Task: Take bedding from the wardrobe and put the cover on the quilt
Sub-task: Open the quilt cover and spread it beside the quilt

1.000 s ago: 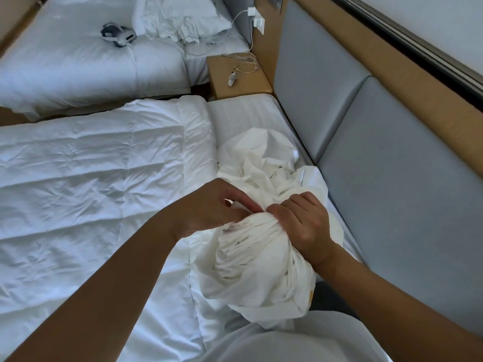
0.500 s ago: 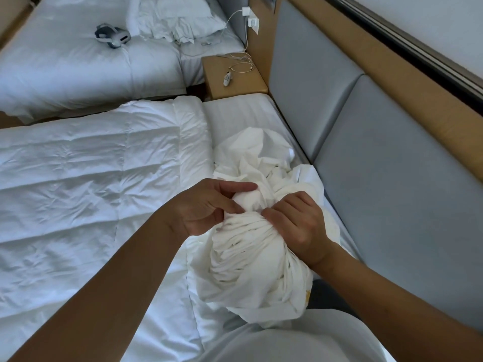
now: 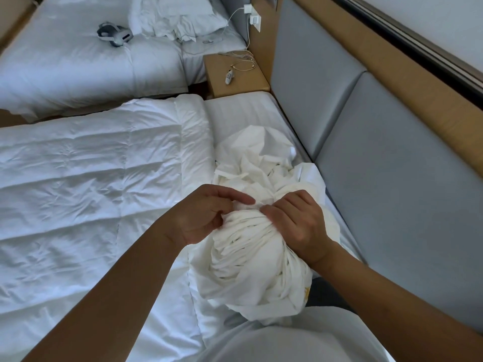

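In the head view, the white cover (image 3: 251, 259) is bunched into a fat ball, low and a bit right of the middle, at about five o'clock. It is held up over the near bed (image 3: 243, 113). More of the cover lies in a loose heap on the sheet at the ball's twelve o'clock.

The left hand (image 3: 203, 215) is at the ball's ten o'clock. Its fingers (image 3: 239, 198) are curled and pinch the gathered folds, with one finger laid out longer across the top. The right hand (image 3: 300, 226) is at the ball's two o'clock, and its fingers are clenched round the same folds. The two hands nearly touch.

The quilt (image 3: 91, 192) lies spread out on the bed at nine o'clock, puffy and wrinkled, just beside the cover. Grey padded panels (image 3: 392, 165) line the wall at three o'clock.

At twelve o'clock a small wooden desk (image 3: 217, 71) carries a thin cable (image 3: 243, 64). Past it, at eleven o'clock, a second bed (image 3: 65, 69) has a headset (image 3: 112, 35) and a crumpled pillow (image 3: 177, 19) on it.
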The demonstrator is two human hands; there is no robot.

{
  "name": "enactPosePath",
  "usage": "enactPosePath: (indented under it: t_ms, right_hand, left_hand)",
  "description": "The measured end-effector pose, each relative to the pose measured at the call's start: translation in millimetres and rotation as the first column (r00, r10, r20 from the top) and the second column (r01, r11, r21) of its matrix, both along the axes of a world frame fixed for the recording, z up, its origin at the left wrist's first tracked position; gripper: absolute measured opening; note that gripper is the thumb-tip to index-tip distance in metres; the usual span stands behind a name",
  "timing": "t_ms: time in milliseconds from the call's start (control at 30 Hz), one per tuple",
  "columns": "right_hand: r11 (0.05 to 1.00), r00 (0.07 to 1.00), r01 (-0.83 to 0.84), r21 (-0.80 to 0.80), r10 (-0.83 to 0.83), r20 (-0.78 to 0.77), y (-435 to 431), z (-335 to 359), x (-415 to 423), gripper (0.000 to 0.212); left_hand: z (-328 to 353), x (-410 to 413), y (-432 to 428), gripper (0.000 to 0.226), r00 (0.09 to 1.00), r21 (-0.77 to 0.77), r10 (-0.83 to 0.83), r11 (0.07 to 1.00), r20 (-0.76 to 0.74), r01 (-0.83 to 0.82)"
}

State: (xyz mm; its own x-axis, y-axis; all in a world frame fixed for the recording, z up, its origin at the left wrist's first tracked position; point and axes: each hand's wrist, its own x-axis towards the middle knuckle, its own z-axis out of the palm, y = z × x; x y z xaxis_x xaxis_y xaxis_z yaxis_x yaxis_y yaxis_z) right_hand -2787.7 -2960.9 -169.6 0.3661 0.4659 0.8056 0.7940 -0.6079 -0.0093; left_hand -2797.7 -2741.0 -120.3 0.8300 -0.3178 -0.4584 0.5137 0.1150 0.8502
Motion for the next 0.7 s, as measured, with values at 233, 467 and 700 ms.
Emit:
enactPosePath:
  t_ms: [233, 467, 700]
  right_hand:
    - [0.999, 0.999, -0.032, 0.018, 0.031, 0.042, 3.1, -0.6, -3.0, 0.011]
    - [0.998, 0.997, -0.059, -0.008, 0.06, 0.052, 8.8, -0.2, -7.8, 0.015]
    - [0.999, 0.996, -0.043, -0.008, 0.043, 0.079, 5.0, 4.9, -9.2, 0.014]
  left_hand:
    - [26.2, 13.3, -11.8, 0.01, 0.898, 0.719, -0.345, 0.694, 0.273, 0.048]
    - [65.7, 29.4, -20.6, 0.033, 0.541, 0.917, -0.834, 0.127, -0.107, 0.378]
    - [48.5, 30.8, -30.9, 0.038, 0.427, 0.839, -0.801, -0.162, -0.42, 0.52]
